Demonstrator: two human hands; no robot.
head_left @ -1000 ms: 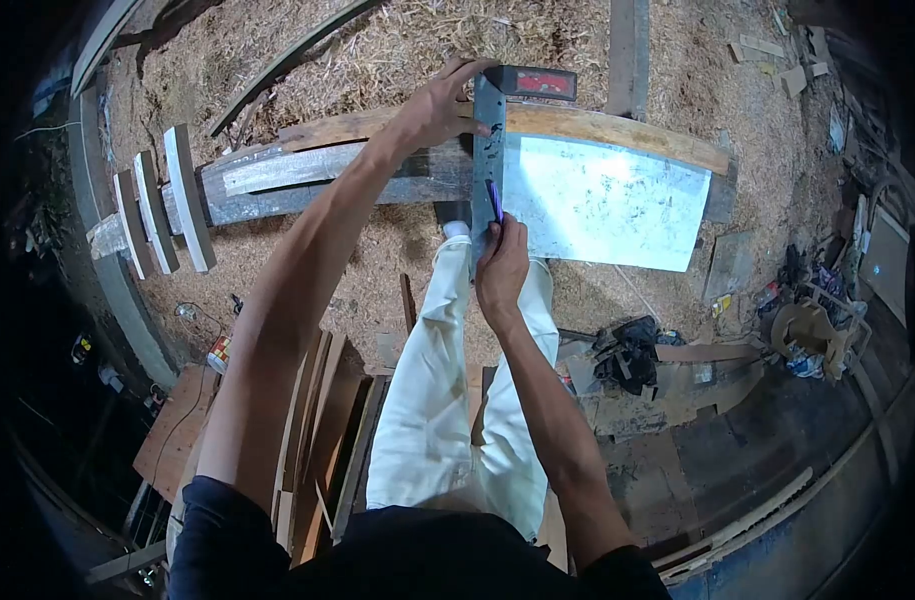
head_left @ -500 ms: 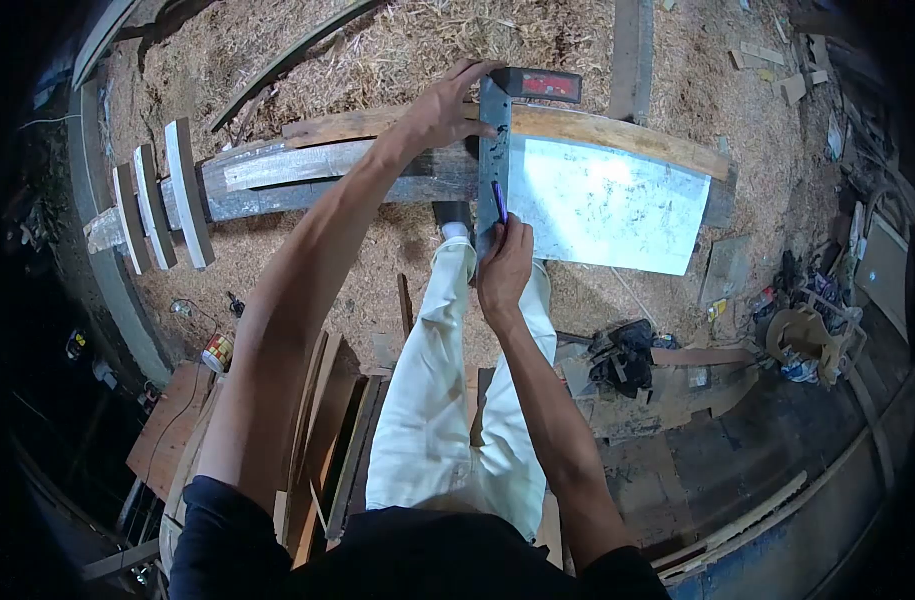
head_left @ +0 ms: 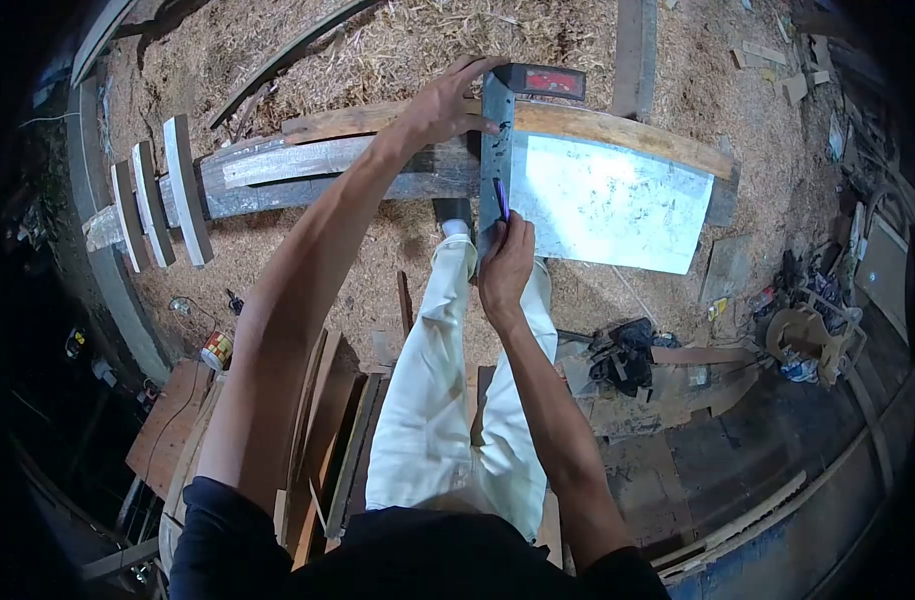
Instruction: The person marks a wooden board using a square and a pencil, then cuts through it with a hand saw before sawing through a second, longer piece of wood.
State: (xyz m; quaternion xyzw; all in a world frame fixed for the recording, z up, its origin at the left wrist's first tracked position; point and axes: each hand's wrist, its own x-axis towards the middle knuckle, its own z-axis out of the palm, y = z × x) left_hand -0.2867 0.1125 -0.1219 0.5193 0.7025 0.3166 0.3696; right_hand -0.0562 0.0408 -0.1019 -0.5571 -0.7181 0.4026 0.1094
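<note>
A try square [head_left: 495,150] lies with its long metal blade across the left end of a pale, brightly lit sheet [head_left: 617,200]. Its dark stock with a red inlay [head_left: 550,82] sits beyond the far edge of the wooden planks. My left hand [head_left: 447,108] grips the square near its corner, fingers on the far side and thumb on the blade. Pinched in my right hand [head_left: 507,262] is a purple pen [head_left: 501,200], its tip against the blade's lower part. The right fingers also rest by the blade's near end.
Long planks [head_left: 297,165] run beneath the sheet, with several narrow wood pieces [head_left: 185,190] across their left end. Wood shavings [head_left: 357,60] cover the ground. Boards [head_left: 322,440] lie beside my legs. A black bag [head_left: 625,360] and a cardboard box [head_left: 799,335] are on the right.
</note>
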